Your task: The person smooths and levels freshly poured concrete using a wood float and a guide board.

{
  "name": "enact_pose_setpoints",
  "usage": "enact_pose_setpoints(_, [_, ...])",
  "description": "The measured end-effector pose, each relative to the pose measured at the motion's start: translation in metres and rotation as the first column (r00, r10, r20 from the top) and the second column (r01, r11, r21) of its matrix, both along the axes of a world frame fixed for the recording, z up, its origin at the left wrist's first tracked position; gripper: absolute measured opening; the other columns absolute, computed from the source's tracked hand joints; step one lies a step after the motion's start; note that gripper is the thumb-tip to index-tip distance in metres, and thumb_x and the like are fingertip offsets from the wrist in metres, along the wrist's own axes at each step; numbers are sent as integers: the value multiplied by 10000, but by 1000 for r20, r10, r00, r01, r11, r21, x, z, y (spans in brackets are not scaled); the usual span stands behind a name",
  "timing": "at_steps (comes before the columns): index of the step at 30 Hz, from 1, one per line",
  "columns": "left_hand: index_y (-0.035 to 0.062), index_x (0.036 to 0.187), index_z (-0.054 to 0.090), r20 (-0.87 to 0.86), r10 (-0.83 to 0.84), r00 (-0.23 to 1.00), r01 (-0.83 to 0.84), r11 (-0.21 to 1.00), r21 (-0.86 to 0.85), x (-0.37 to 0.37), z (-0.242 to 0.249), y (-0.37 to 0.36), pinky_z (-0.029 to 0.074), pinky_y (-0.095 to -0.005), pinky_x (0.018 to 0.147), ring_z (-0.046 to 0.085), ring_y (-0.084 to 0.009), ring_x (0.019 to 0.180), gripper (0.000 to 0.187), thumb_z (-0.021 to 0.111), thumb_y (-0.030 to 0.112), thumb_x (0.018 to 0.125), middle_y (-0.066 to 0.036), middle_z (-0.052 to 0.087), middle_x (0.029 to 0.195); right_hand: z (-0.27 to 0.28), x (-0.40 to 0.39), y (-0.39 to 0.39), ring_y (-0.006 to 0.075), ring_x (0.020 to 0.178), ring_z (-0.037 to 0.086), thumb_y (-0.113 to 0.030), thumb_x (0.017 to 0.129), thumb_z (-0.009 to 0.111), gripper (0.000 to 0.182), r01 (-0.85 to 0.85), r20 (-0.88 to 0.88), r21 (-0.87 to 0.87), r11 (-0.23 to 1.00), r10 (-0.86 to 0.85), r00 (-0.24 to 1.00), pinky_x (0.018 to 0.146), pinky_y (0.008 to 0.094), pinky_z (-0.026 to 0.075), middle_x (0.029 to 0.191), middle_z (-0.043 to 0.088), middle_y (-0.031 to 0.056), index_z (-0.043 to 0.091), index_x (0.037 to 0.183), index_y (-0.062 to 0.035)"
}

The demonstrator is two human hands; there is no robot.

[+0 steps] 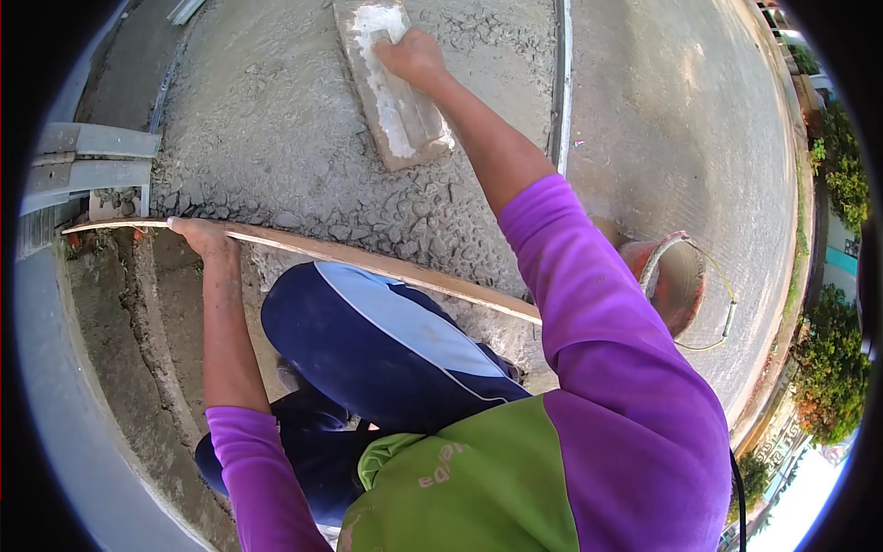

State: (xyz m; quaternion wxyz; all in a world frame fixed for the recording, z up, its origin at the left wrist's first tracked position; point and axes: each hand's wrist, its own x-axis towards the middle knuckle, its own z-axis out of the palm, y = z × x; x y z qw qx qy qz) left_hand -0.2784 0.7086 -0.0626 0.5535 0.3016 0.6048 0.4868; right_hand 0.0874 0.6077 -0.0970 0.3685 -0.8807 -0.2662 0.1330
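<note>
My right hand (411, 57) is closed round the handle of a wooden float (397, 120) smeared with pale cement. The float lies on the wet concrete (267, 101), reaching up to the top edge of the view. My left hand (200, 236) grips a long wooden board (368, 265) near its left end, with the thumb over the top edge. This board runs across in front of my knees, along the near side of the concrete. Rough, lumpy concrete lies just beyond it, and my right arm hides its right end.
A mortar-stained bucket (676, 285) with a wire handle stands on the pavement (662, 138) to my right. A straight form strip (562, 83) borders the concrete on that side. Grey metal bars (110, 156) stick out at the left, beside a grey wall (55, 368).
</note>
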Motion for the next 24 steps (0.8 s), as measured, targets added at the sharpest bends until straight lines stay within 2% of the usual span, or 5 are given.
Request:
enact_pose_setpoints(4, [-55,1567,169,-57,-25,998,25,1000,-13,-16,-21,15,248,-474,1213,314,-394,1454,896,237,648,1016,-238,249,1605,-8,-18,-96,385,869,730,-484,822,697,767,93,-179,39,995,-84,980,758,449,590,964,692,353,590,1115,217])
enact_pose_setpoints(5, [-63,1563,170,-37,-29,999,29,999,-18,-15,-18,12,248,-466,1213,317,-393,1454,901,240,648,1014,-241,248,1606,-10,-15,-135,463,970,698,-509,804,695,753,173,-144,-22,985,-174,974,864,470,552,1014,676,378,619,1078,188])
enact_pose_setpoints(10, [-80,1548,211,-71,7,997,-6,1000,5,-12,-21,13,259,-449,1209,334,-379,1449,898,220,642,1015,-244,274,1595,-58,-35,-266,479,1028,669,-511,818,702,738,343,-10,-203,917,-352,936,932,481,505,1023,659,400,611,1039,187])
enact_pose_setpoints(17, [-102,1530,242,-86,39,995,-41,999,-16,-16,-30,21,291,-466,1187,366,-375,1424,923,211,660,1010,-253,309,1569,-39,-80,-147,503,953,669,-458,820,699,655,249,19,-173,953,-250,968,900,506,514,953,667,379,604,973,172])
enact_pose_setpoints(24, [-68,1543,242,-63,2,998,-3,1000,-18,-17,-25,19,293,-460,1187,365,-372,1424,908,236,666,1009,-236,307,1574,-20,-61,-37,490,1068,644,-528,886,646,725,-188,-82,-45,981,184,979,966,510,495,1083,664,354,606,1233,107])
